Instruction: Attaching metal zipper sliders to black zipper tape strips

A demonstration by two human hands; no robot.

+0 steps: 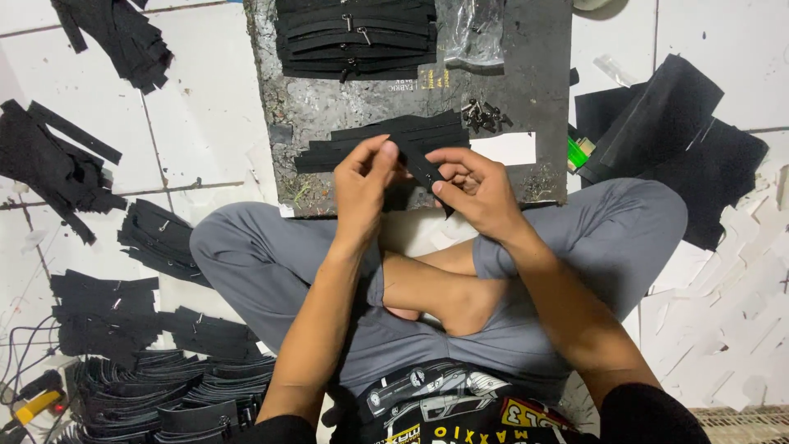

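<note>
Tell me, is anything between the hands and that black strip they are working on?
No, nothing visible is in the way. The left hand pinches the top end of the black strip, and the right hand grips it lower down. Both touch it directly, just above the dark board.

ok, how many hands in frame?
2. The left hand pinches the upper end of a black strap; the right hand grips it lower down. Both hover over the dark work board. No other person's hands show.
</note>
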